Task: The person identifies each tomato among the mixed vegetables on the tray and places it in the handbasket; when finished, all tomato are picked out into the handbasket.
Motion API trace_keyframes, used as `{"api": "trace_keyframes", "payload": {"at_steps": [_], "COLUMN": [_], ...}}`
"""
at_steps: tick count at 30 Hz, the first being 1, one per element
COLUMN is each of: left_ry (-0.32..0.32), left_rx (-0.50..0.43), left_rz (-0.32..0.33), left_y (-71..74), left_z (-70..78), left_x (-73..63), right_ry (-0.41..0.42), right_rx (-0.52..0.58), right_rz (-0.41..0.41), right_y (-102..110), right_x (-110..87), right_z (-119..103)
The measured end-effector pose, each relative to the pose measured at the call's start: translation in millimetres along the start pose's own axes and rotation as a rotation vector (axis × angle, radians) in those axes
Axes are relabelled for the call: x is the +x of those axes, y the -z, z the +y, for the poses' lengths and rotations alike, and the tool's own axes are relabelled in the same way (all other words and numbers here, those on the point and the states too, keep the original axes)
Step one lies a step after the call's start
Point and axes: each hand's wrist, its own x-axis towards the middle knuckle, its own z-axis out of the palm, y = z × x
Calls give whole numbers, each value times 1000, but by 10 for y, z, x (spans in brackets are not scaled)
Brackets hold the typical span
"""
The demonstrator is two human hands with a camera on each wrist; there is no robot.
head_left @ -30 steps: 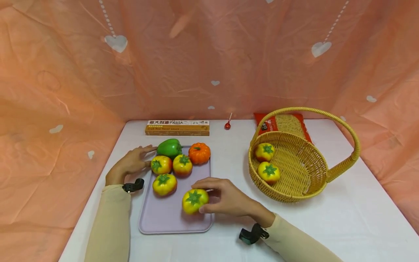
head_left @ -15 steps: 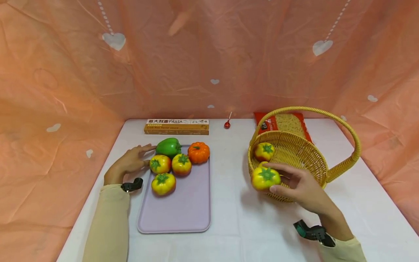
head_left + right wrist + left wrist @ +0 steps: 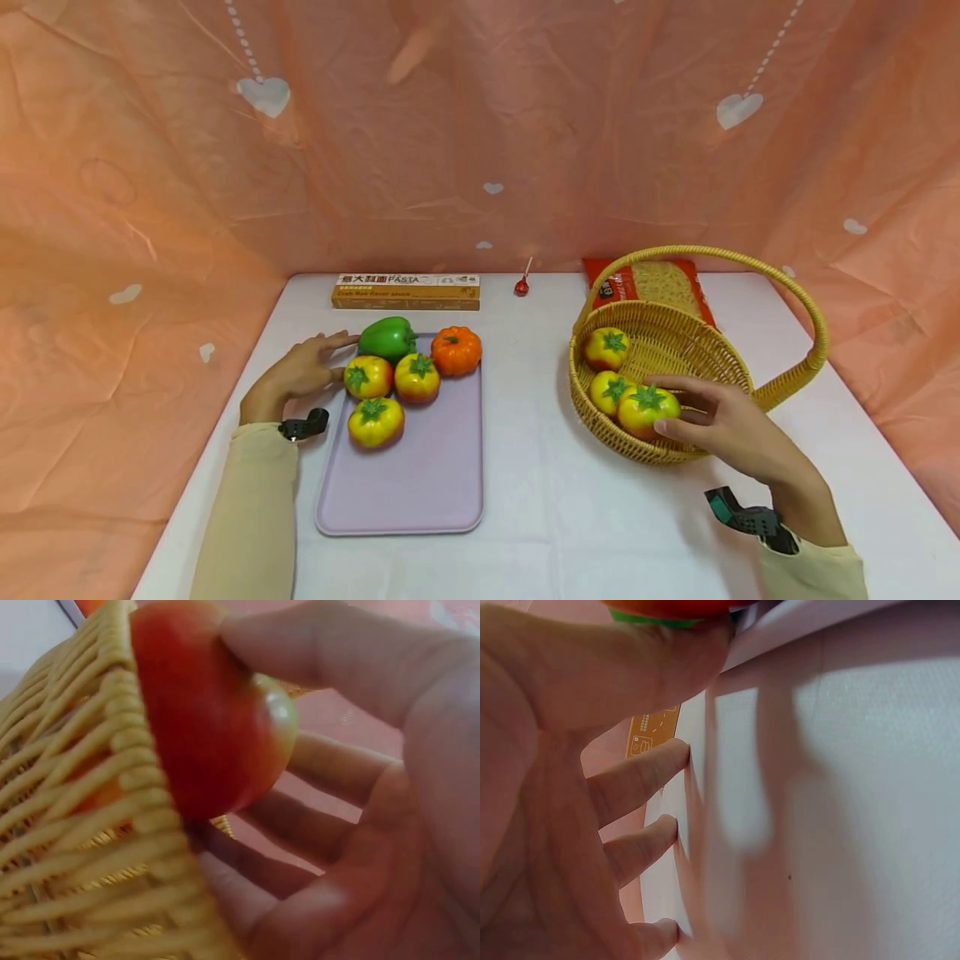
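Note:
My right hand (image 3: 731,429) grips a yellow-and-red tomato (image 3: 647,410) with a green leafy top, thumb on its near side. It is at the front of the yellow wicker basket (image 3: 738,417), just inside the rim; the right wrist view shows the tomato's red underside (image 3: 202,712) beside the woven wall. Two similar tomatoes lie in the basket, one right beside the held one. My left hand (image 3: 296,375) rests at the left edge of the lilac tray (image 3: 408,492), fingers extended, near a green bell pepper (image 3: 387,337) and a tomato (image 3: 367,377).
Two more tomatoes (image 3: 377,422) and a small orange pumpkin (image 3: 456,350) lie on the tray. Behind it stands a pasta box (image 3: 405,293). A red lollipop (image 3: 521,287) and a red pasta bag (image 3: 663,283) lie farther back. The basket's tall handle (image 3: 813,333) arches over it.
My right hand has carried the tomato from above the tray rightward to the basket, then lowered it inside the front rim. My left hand has stayed at the tray's edge.

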Motion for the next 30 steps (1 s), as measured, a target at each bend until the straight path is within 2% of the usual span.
{"api": "trace_keyframes", "payload": {"at_steps": [9, 16, 24, 26, 30], "left_ry": [13, 39, 53, 57, 62], "left_rx": [-5, -1, -9, -16, -16], "left_rz": [-10, -22, -21, -21, -19], "left_y": [1, 17, 28, 25, 24], "left_z": [18, -1, -7, -7, -6], "left_x": [-13, -12, -14, -13, -15], "right_ry": [60, 100, 108, 106, 109], "right_rx": [-8, -40, -88, -119, -263], "right_rz": [-7, 35, 80, 87, 109], "right_y": [-94, -199, -319, -362, -405], "right_x": [171, 294, 496, 534, 568], "right_z": [-36, -1, -19, 1, 33]}}
